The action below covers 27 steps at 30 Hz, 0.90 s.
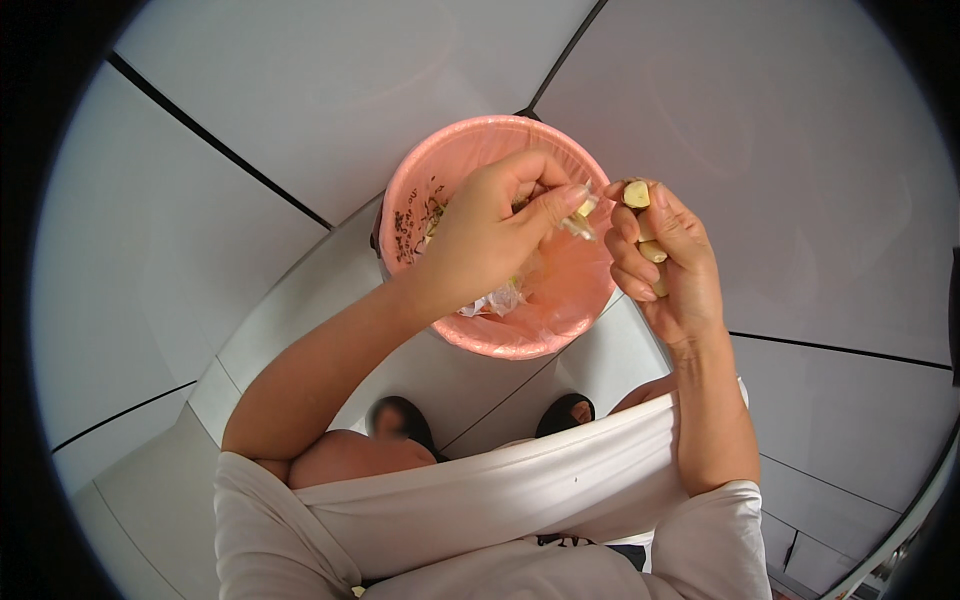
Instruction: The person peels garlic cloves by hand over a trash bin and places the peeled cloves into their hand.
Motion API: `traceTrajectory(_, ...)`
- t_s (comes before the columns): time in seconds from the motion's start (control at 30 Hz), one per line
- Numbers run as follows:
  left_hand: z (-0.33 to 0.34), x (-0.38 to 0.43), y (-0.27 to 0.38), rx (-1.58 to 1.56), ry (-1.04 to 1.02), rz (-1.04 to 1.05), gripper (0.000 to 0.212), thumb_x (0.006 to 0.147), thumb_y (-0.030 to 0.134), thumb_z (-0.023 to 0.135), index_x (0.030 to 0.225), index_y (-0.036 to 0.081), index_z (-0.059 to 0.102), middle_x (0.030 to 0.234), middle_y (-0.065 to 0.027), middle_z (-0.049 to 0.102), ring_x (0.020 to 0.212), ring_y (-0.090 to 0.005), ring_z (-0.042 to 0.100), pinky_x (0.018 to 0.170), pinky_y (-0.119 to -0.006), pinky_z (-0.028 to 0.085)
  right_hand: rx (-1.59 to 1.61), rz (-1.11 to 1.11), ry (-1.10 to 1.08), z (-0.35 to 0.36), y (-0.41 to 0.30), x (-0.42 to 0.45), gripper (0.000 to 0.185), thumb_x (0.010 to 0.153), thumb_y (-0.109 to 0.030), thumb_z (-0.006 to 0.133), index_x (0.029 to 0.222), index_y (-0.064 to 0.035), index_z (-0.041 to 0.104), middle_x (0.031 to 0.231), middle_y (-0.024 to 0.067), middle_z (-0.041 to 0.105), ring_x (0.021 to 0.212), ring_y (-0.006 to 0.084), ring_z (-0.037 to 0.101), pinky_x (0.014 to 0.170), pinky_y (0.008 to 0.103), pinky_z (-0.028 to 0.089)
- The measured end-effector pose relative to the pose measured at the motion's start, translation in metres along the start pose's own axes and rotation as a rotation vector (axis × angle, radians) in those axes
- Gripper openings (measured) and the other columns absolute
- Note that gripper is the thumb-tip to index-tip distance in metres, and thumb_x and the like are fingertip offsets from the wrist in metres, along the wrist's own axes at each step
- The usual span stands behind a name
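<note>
My left hand (487, 236) is over a round bin lined with a pink plastic bag (574, 289). Its thumb and fingers pinch papery garlic skin (579, 226), with a small pale yellow piece showing in it. Beside it, at the bin's right rim, my right hand (686, 251) holds several garlic cloves. One clove (637, 194) sits between thumb and fingertips, its pale flat end facing up; another clove (652, 251) shows lower, within the curled fingers. The two hands are close together, with a narrow gap between their fingertips.
Inside the bin lie a crumpled clear plastic wrapper (499, 296) and dark plant scraps (433, 217), partly hidden by my left hand. Grey-white panels (810, 187) with dark seams stand behind and beside the bin. Below are light floor tiles (480, 405) and my feet in black footwear (562, 416).
</note>
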State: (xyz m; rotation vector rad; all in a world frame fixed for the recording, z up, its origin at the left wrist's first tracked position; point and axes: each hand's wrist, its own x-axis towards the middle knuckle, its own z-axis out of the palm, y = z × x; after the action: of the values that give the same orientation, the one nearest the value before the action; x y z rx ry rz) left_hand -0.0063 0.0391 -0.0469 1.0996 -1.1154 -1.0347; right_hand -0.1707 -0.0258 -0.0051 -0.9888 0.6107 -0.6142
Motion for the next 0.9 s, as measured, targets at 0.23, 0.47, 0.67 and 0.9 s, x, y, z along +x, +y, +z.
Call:
traceTrajectory(0.23, 0.001, -0.006, 0.018, 0.255, -0.018, 0.108, 0.02, 0.086, 0.012, 0.061, 0.102, 0.001, 0.058, 0.062, 0.0013, 0.048, 0.06, -0.0062, 0.053, 0.054, -0.022, 0.041, 0.195, 0.145, -0.058, -0.002, 0.005, -0.001, 0.036, 0.096, -0.032, 0.043, 0.099, 0.0024, 0.054, 0.072, 0.0022, 0.05, 0.045, 0.0051, 0.036, 0.034, 0.0179, 0.026)
traceTrajectory(0.47, 0.003, -0.005, 0.012, 0.192, 0.013, 0.153, 0.02, 0.079, 0.008, 0.068, 0.097, 0.003, 0.062, 0.059, 0.0045, 0.043, 0.06, -0.0028, 0.053, 0.053, -0.02, 0.042, 0.143, 0.16, -0.052, 0.009, 0.015, 0.0, 0.034, 0.096, -0.035, 0.044, 0.083, -0.0051, 0.053, 0.069, 0.0011, 0.05, 0.045, 0.005, 0.035, 0.035, 0.0187, 0.024)
traceTrajectory(0.67, -0.001, -0.008, 0.031, 0.525, 0.109, 0.179, 0.017, 0.075, 0.01, 0.072, 0.089, 0.006, 0.063, 0.062, 0.0011, 0.056, 0.063, -0.0074, 0.06, 0.055, -0.023, 0.046, -0.157, -0.056, 0.093, 0.018, 0.014, -0.001, 0.024, 0.095, -0.025, 0.048, 0.085, -0.0046, 0.055, 0.067, 0.0005, 0.05, 0.043, 0.0043, 0.032, 0.037, 0.0197, 0.02)
traceTrajectory(0.9, -0.003, -0.001, 0.013, 0.505, 0.177, 0.561, 0.018, 0.074, 0.009, 0.072, 0.089, 0.006, 0.063, 0.079, -0.0006, 0.064, 0.066, -0.0121, 0.06, 0.06, -0.025, 0.048, -0.065, -0.023, -0.048, 0.013, 0.015, 0.001, 0.02, 0.094, -0.023, 0.05, 0.087, -0.0043, 0.055, 0.069, 0.0016, 0.051, 0.043, 0.0042, 0.033, 0.037, 0.0197, 0.02)
